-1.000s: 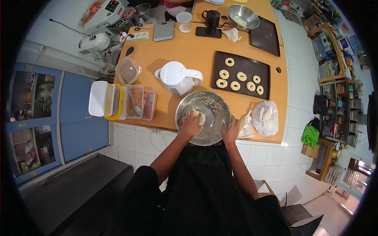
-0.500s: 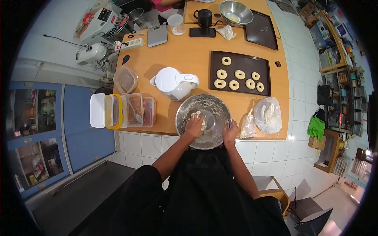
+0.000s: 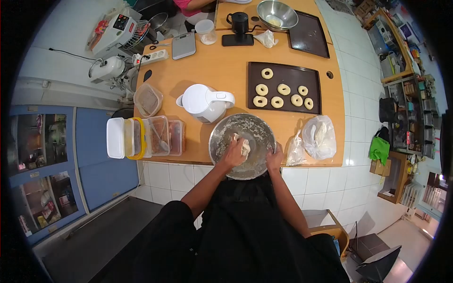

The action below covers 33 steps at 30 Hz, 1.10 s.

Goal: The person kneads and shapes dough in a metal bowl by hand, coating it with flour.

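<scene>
A large metal mixing bowl (image 3: 267, 159) stands at the table's front edge, its inner wall smeared with dough and flour. Inside it, my left hand (image 3: 233, 154) is closed around a lump of pale dough (image 3: 246, 148). My right hand (image 3: 274, 157) grips the bowl's right rim, fingers inside and the rest outside. Just behind the bowl is a white electric kettle (image 3: 200, 101). Ring-shaped dough pieces (image 3: 283, 89) lie on a dark baking tray (image 3: 309, 77) farther back on the right.
Plastic containers (image 3: 160, 137) line the table's left side. Bags of white powder (image 3: 296, 151) sit right of the bowl. Toward the back are a kitchen scale (image 3: 183, 45), a black gooseneck kettle (image 3: 239, 21), another metal bowl (image 3: 278, 14) and a second tray (image 3: 309, 35). Someone's pink sleeve (image 3: 186, 4) shows there.
My left hand has shifted slightly within the bowl, and more of the dough lump shows beside its fingers. My right hand stays on the rim. The whole view has shifted slightly.
</scene>
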Each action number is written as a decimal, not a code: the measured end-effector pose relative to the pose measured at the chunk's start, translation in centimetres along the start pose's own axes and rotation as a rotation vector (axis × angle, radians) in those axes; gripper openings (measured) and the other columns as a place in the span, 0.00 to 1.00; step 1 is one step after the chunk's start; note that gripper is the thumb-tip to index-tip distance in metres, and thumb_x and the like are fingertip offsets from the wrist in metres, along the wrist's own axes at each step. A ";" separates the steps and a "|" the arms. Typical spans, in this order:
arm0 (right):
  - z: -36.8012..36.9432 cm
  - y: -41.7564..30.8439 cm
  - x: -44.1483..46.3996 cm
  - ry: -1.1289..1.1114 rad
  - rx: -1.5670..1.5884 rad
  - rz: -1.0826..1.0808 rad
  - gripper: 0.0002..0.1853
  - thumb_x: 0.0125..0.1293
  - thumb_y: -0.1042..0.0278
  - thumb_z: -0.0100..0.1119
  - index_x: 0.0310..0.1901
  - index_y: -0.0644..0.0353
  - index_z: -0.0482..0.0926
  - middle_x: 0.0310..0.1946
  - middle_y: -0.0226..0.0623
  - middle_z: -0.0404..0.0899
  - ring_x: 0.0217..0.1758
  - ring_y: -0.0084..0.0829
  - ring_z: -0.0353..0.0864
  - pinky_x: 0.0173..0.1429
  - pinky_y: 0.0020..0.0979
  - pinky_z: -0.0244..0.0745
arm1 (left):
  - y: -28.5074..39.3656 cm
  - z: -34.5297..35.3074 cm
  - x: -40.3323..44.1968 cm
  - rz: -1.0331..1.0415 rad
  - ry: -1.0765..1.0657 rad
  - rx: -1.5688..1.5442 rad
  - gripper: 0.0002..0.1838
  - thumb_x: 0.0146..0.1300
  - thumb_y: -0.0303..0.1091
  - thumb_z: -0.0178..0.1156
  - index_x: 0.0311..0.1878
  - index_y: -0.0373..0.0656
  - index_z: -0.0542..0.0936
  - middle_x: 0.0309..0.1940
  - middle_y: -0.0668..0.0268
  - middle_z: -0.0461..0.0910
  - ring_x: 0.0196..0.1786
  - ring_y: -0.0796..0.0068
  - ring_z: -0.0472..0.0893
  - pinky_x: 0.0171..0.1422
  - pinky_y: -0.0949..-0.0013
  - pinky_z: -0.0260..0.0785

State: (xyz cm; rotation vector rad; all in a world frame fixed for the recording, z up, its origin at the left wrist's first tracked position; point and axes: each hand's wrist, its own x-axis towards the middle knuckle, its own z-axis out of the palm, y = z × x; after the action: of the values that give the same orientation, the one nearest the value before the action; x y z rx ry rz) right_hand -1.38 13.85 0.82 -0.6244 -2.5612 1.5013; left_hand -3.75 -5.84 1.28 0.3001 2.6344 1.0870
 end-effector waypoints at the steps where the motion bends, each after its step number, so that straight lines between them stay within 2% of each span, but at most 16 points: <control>1: -0.1 0.1 0.0 -0.022 0.046 0.022 0.18 0.59 0.81 0.52 0.52 0.68 0.77 0.42 0.55 0.81 0.48 0.49 0.82 0.54 0.39 0.73 | -0.2 0.5 -0.5 0.064 0.018 0.068 0.30 0.48 0.37 0.65 0.56 0.38 0.72 0.57 0.39 0.66 0.61 0.38 0.68 0.62 0.47 0.65; 4: -0.4 -0.7 -0.1 -0.028 0.087 0.032 0.19 0.59 0.80 0.52 0.54 0.68 0.76 0.43 0.55 0.82 0.50 0.48 0.82 0.55 0.39 0.73 | 0.4 -0.1 -1.8 0.253 0.074 0.286 0.29 0.50 0.46 0.65 0.53 0.40 0.74 0.53 0.42 0.72 0.60 0.43 0.70 0.57 0.43 0.65; 7: -0.5 -1.8 -0.2 -0.019 0.079 0.041 0.19 0.59 0.80 0.51 0.54 0.68 0.76 0.43 0.55 0.82 0.50 0.49 0.82 0.55 0.39 0.73 | 0.1 0.3 -2.2 0.033 -0.021 0.247 0.25 0.51 0.44 0.64 0.49 0.40 0.76 0.51 0.43 0.73 0.59 0.45 0.72 0.58 0.42 0.64; 10: -0.3 -1.4 -0.1 -0.020 0.077 0.038 0.20 0.59 0.80 0.51 0.54 0.68 0.76 0.42 0.55 0.82 0.49 0.49 0.82 0.55 0.39 0.73 | 2.8 -0.9 -0.9 -0.207 -0.095 0.312 0.23 0.54 0.43 0.63 0.50 0.40 0.74 0.54 0.45 0.72 0.61 0.46 0.70 0.59 0.42 0.64; 13: -0.4 -1.3 -0.3 -0.006 0.062 0.016 0.20 0.58 0.80 0.51 0.54 0.68 0.76 0.42 0.55 0.82 0.49 0.49 0.83 0.54 0.39 0.74 | 2.0 0.9 -0.8 -0.185 -0.008 0.348 0.23 0.57 0.43 0.60 0.52 0.40 0.73 0.57 0.46 0.69 0.63 0.46 0.68 0.61 0.42 0.63; 16: -0.2 -1.7 -0.4 0.002 0.075 0.039 0.20 0.58 0.80 0.50 0.53 0.69 0.76 0.40 0.56 0.82 0.47 0.48 0.83 0.53 0.38 0.74 | 2.8 1.0 0.1 -0.336 -0.053 0.320 0.24 0.60 0.45 0.57 0.55 0.40 0.71 0.60 0.46 0.67 0.64 0.45 0.66 0.64 0.42 0.60; 19: -0.5 -2.4 -0.3 -0.002 0.094 0.086 0.19 0.58 0.80 0.49 0.52 0.70 0.76 0.39 0.56 0.83 0.45 0.48 0.84 0.52 0.37 0.75 | 2.3 2.3 0.2 -0.255 0.161 0.408 0.27 0.62 0.49 0.55 0.58 0.41 0.70 0.59 0.45 0.68 0.62 0.45 0.67 0.66 0.42 0.58; 22: -0.3 -2.3 -0.3 0.007 0.070 0.098 0.18 0.58 0.81 0.49 0.51 0.70 0.76 0.37 0.55 0.83 0.43 0.48 0.84 0.49 0.37 0.75 | 1.7 3.3 0.8 -0.164 0.252 0.507 0.29 0.64 0.51 0.53 0.60 0.40 0.70 0.57 0.44 0.69 0.61 0.44 0.68 0.64 0.41 0.58; 26: 0.0 -1.7 -0.1 0.028 0.076 0.049 0.17 0.59 0.80 0.49 0.51 0.70 0.76 0.36 0.56 0.82 0.41 0.49 0.85 0.48 0.38 0.76 | 1.4 3.4 2.1 -0.088 0.209 0.496 0.27 0.63 0.49 0.53 0.58 0.39 0.72 0.52 0.46 0.72 0.58 0.45 0.70 0.60 0.42 0.60; 29: -0.7 -2.4 0.0 -0.058 0.088 0.147 0.17 0.61 0.82 0.50 0.53 0.71 0.75 0.39 0.61 0.81 0.47 0.55 0.82 0.50 0.39 0.75 | 1.6 3.4 3.1 -0.028 0.179 0.513 0.24 0.59 0.46 0.55 0.53 0.39 0.74 0.48 0.48 0.72 0.54 0.48 0.72 0.56 0.46 0.62; 33: -0.8 -2.9 0.1 -0.064 0.090 0.174 0.17 0.61 0.82 0.50 0.53 0.71 0.75 0.39 0.61 0.81 0.47 0.56 0.82 0.51 0.39 0.75 | 0.6 3.9 4.2 0.038 0.115 0.541 0.21 0.58 0.46 0.55 0.49 0.40 0.75 0.47 0.50 0.73 0.54 0.50 0.72 0.56 0.47 0.61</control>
State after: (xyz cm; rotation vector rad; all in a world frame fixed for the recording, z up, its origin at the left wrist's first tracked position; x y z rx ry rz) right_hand -2.05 13.34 3.70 -0.8185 -2.5250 1.7064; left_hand -6.39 -1.62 -1.61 0.4045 2.9983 0.3864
